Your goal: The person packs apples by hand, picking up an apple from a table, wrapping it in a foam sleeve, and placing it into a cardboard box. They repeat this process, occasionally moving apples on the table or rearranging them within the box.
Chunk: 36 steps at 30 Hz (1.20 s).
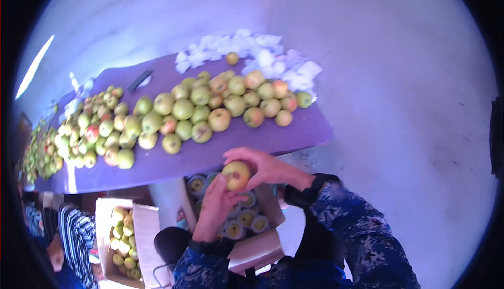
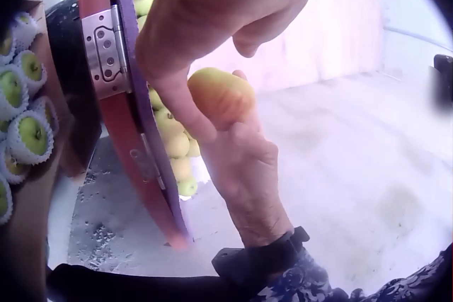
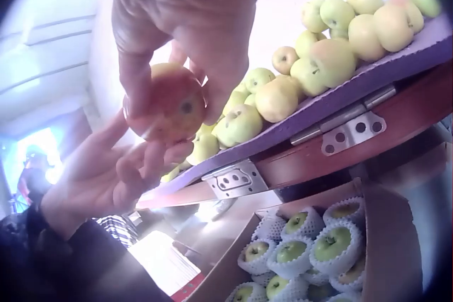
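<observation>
A yellow-green apple with a red blush (image 1: 236,175) is held between both hands above an open carton, near the table's front edge. My right hand (image 1: 270,169) grips it from the right; in the right wrist view its thumb and fingers pinch the apple (image 3: 166,104) from above. My left hand (image 1: 216,207) holds its lower left side, the thumb against the skin and the fingers bent below (image 3: 145,164). In the left wrist view the left hand (image 2: 219,19) reaches down beside the apple (image 2: 223,97), partly covering it.
Many loose apples (image 1: 182,109) lie on the purple table (image 1: 310,129), with white foam nets (image 1: 231,42) behind and a dark object (image 1: 139,80). Below, a carton (image 1: 273,205) holds net-wrapped apples; another carton (image 1: 147,226) holds bare ones. A person in stripes (image 1: 76,231) is at lower left.
</observation>
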{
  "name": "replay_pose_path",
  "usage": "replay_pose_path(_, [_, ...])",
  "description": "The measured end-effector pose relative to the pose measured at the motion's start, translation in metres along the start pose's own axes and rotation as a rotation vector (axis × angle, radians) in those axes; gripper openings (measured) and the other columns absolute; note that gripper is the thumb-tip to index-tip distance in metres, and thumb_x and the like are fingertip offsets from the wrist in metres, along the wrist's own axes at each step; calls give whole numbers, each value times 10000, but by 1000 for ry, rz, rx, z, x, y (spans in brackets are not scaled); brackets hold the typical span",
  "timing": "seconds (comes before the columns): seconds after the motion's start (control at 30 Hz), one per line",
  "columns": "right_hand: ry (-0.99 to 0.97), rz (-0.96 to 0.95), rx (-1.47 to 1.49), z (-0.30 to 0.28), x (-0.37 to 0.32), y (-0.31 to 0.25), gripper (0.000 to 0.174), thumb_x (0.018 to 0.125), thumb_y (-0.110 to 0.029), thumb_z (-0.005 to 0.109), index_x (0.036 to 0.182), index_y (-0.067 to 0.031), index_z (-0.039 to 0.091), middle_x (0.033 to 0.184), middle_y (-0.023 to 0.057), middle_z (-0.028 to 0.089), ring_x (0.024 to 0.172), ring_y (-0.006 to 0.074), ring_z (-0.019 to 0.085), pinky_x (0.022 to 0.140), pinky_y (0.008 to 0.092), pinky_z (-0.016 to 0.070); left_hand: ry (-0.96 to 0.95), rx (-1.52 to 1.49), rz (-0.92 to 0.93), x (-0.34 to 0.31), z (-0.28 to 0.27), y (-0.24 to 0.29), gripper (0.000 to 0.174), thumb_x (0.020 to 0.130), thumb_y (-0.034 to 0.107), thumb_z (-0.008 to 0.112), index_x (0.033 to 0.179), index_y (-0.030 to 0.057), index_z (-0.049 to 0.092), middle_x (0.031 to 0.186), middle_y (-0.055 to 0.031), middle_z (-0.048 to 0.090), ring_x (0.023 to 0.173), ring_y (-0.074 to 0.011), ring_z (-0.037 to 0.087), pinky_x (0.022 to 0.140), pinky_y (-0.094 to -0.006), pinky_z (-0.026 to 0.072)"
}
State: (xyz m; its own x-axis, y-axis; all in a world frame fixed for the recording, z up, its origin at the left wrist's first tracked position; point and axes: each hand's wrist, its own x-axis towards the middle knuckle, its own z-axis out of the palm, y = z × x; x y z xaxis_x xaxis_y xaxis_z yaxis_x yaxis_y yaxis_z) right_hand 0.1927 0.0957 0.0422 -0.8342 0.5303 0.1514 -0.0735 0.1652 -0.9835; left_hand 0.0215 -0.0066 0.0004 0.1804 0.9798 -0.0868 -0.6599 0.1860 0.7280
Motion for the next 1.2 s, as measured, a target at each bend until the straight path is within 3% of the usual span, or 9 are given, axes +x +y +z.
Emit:
replay_pose_path(0.23, [-45,42,-273,-9,-13,-15,715,714,-58,755,1362,-65,454,1296,66,504,1230,180,461,1043,339,400,-2,-27,5,-2,-2,-5,391,1019,312,442,1272,16,458,1164,-156,599,996,-266,659,747,-329,598])
replay_pose_path(0.33, [323,32,-278,-48,-19,-12,604,756,-86,726,1320,-68,509,1314,76,503,1151,181,519,984,347,446,30,-20,18,-2,-4,-5,370,1008,304,467,1238,15,475,1134,-164,611,981,-288,667,745,-337,602])
replay_pose_path(0.4, [649,132,-362,-81,-24,-7,455,796,-104,691,1236,-56,588,1244,91,556,1063,193,568,922,340,476,48,-2,20,-2,-5,-5,372,998,302,486,1231,11,478,1124,-167,615,974,-294,670,739,-341,604])
replay_pose_path(0.47, [861,38,-606,-126,-31,8,376,798,-110,686,1162,-32,631,1134,115,602,991,206,596,897,328,479,55,17,14,0,-5,-8,388,988,303,505,1235,6,474,1123,-169,617,968,-293,672,730,-343,606])
replay_pose_path(0.63, [1242,-31,-754,-198,-39,8,415,773,-141,659,1172,-35,624,1088,239,623,1038,326,616,878,382,495,87,69,-8,0,-5,-7,406,979,329,508,1228,8,484,1108,-172,621,945,-296,676,693,-341,607])
replay_pose_path(0.73, [1315,-103,-965,-233,-30,6,511,773,-176,668,1256,-46,568,1100,267,617,1095,359,587,912,402,477,101,76,-36,2,-11,-10,435,982,365,491,1234,9,485,1090,-184,634,884,-287,688,653,-330,603])
replay_pose_path(0.93, [1352,124,-609,-284,4,-13,607,801,-305,679,1334,-74,506,1255,269,561,1175,386,541,995,417,421,118,81,-49,7,-21,-16,508,966,432,501,1233,0,494,1069,-209,652,777,-255,702,579,-292,581])
replay_pose_path(1.03, [1358,240,-570,-295,13,-11,610,825,-346,668,1355,-97,498,1288,241,558,1227,358,516,1027,404,399,126,105,-40,6,-20,-17,533,950,453,526,1229,0,497,1065,-206,654,776,-249,703,575,-283,577])
replay_pose_path(1.2, [1325,247,-311,-323,18,11,571,855,-335,662,1354,-107,504,1235,129,598,1112,279,561,924,383,438,141,107,-48,2,-12,-12,457,975,358,507,1228,-23,503,1049,-167,661,786,-229,700,591,-262,575])
